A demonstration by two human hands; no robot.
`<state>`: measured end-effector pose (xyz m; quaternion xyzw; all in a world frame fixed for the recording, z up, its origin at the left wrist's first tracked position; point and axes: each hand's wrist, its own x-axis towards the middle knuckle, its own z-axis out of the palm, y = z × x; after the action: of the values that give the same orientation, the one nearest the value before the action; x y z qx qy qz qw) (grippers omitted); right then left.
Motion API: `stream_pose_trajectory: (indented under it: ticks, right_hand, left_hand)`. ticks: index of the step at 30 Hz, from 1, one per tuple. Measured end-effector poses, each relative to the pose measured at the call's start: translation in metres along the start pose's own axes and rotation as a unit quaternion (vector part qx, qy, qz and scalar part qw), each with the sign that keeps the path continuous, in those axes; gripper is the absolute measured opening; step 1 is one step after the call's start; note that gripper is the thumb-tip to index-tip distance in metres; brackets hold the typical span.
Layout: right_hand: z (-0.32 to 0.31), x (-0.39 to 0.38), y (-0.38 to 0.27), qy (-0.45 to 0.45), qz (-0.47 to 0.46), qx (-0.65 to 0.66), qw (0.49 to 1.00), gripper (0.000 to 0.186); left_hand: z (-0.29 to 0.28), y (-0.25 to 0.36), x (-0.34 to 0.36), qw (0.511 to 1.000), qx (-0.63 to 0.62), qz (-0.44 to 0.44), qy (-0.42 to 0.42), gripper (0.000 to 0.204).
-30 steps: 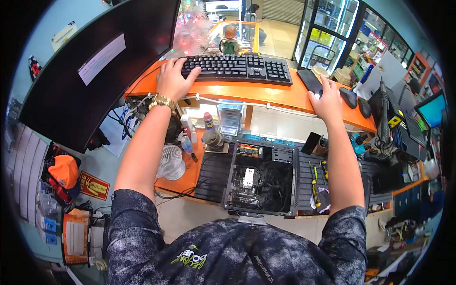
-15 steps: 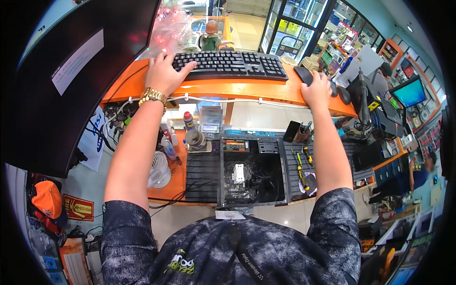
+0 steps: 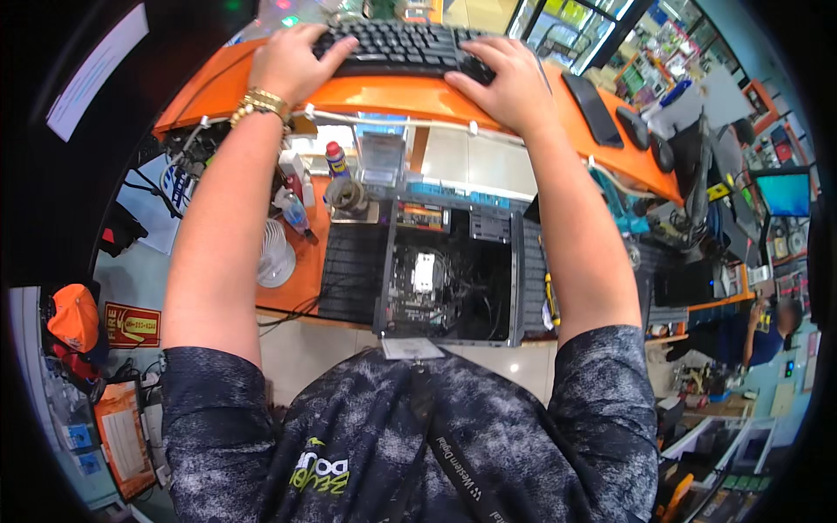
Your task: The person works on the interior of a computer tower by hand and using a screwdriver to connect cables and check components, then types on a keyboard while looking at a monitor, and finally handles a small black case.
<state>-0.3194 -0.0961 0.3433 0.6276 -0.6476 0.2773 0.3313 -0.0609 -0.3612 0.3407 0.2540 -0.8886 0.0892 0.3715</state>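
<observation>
On the orange raised counter (image 3: pixel 199 91), my left hand (image 3: pixel 292 63) rests over the left end of a black keyboard (image 3: pixel 392 44), thumb apart from the fingers. My right hand (image 3: pixel 504 78) lies on the keyboard's right portion, fingers apart, hiding some keys; neither hand appears to grip anything. To its right lie a black flat rectangular object (image 3: pixel 593 109) and two dark mice (image 3: pixel 635 126). A large black monitor (image 3: pixel 78 174) with a white window stands at the left. Below my arms, an open black computer case (image 3: pixel 475 279) exposes a white-topped component (image 3: pixel 425 271) and cables.
The lower bench holds a small fan (image 3: pixel 275 253), bottles (image 3: pixel 336 159) and yellow-handled tools (image 3: pixel 551 296). A laptop (image 3: pixel 732 227) and blue-lit screen (image 3: pixel 783 192) stand at right. An orange cap (image 3: pixel 74 315) is at lower left. Another person (image 3: pixel 750 340) is at far right.
My right hand has left the black flat object and moved leftward onto the keyboard. My left hand stays at the keyboard. The view has shifted, putting the counter higher in the picture.
</observation>
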Motion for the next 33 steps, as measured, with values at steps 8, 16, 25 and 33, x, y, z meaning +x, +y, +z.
stream_pose_trajectory:
  ticks: [8, 16, 25, 33]
  right_hand:
    - [-0.003, -0.005, 0.000, -0.036, 0.000, 0.079, 0.996, 0.047]
    - [-0.004, -0.007, -0.002, -0.029, 0.013, 0.084, 0.996, 0.039]
    - [-0.004, -0.009, -0.003, -0.027, 0.075, 0.085, 0.993, 0.040]
    - [-0.003, -0.007, -0.008, 0.092, 0.026, 0.094, 0.991, 0.049]
  left_hand:
    - [0.011, -0.017, 0.006, 0.998, -0.054, 0.037, 0.016, 0.061]
    - [0.008, -0.022, 0.012, 0.999, -0.010, 0.023, -0.032, 0.069]
    - [0.009, -0.016, 0.012, 0.997, -0.071, 0.032, -0.022, 0.058]
    - [0.005, 0.000, 0.010, 0.999, -0.030, 0.011, -0.011, 0.067]
